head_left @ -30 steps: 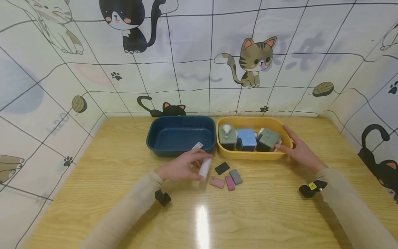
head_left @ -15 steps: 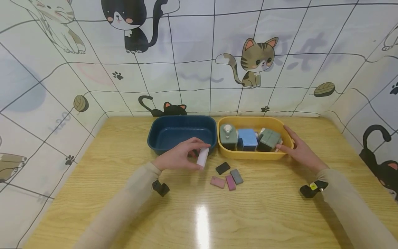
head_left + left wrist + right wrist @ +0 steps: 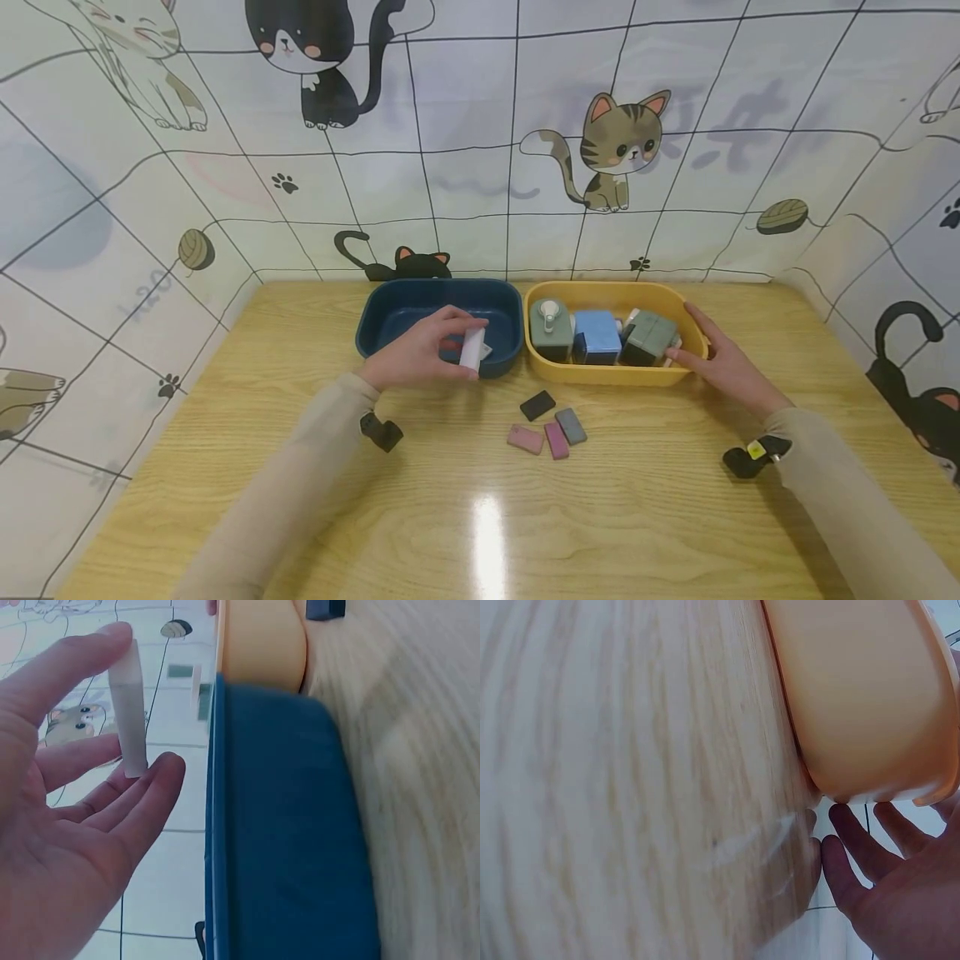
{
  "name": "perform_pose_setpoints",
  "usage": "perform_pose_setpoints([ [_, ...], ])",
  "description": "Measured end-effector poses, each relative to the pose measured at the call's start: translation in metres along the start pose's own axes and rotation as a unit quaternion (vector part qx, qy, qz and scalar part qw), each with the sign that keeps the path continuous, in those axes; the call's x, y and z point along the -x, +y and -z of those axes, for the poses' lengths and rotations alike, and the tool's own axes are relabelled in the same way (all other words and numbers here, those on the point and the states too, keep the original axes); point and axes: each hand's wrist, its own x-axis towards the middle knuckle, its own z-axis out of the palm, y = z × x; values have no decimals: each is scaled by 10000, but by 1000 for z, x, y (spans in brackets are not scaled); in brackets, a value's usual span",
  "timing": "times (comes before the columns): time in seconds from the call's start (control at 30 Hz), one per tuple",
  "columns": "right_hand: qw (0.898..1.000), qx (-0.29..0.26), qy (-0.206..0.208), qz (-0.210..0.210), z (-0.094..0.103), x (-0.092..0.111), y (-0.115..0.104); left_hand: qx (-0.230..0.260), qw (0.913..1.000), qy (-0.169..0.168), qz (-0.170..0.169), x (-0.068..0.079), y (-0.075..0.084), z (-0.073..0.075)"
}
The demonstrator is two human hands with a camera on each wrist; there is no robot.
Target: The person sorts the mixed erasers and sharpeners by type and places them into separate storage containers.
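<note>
My left hand pinches a small white slab between thumb and fingertips, over the front part of the navy blue bin. In the left wrist view the slab stands on end between thumb and fingers, beside the bin's outer wall. A whitish flat piece shows in the bin behind the slab. My right hand holds the right end of the yellow bin, thumb over the front rim. In the right wrist view its fingers touch the bin's outer end; the thumb is hidden there.
Inside the yellow bin sit a green pump bottle, a blue boxy thing and a grey-green boxy thing. Small slabs lie on the wooden table in front: black, grey, light pink and magenta. A cat-print sheet hangs behind.
My left hand has carried the white slab from the table beside the small slabs, left and away from me, over the blue bin. My right hand stays on the yellow bin.
</note>
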Motion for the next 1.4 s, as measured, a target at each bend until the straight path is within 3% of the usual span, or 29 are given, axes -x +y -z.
perform_pose_setpoints([
  [1.07,10000,5,34,15,0,-1,7,-203,9926,525,1072,-23,-23,58],
  [1.4,9999,-46,36,-91,-1,0,6,-491,9849,527,1573,-24,-35,65],
])
